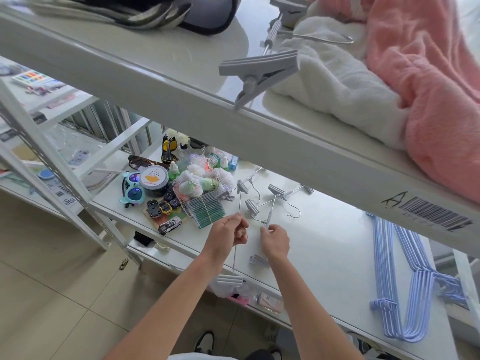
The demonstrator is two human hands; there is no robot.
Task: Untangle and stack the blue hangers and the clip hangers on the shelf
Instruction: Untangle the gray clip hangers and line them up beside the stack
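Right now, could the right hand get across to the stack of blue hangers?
Probably yes. Bare shelf top lies between the right hand and the blue hangers, but that hand is pinching a tangled clip hanger and would need to let go first.

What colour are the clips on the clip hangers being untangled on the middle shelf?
Grey clips on thin silver metal rods, seen in the head view.

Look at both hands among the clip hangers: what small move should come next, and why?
Probably draw the left hand back, sliding its clip hanger out of the tangle. The right hand grips another one, the hooks behind look interlocked, and the blue hangers already lie stacked.
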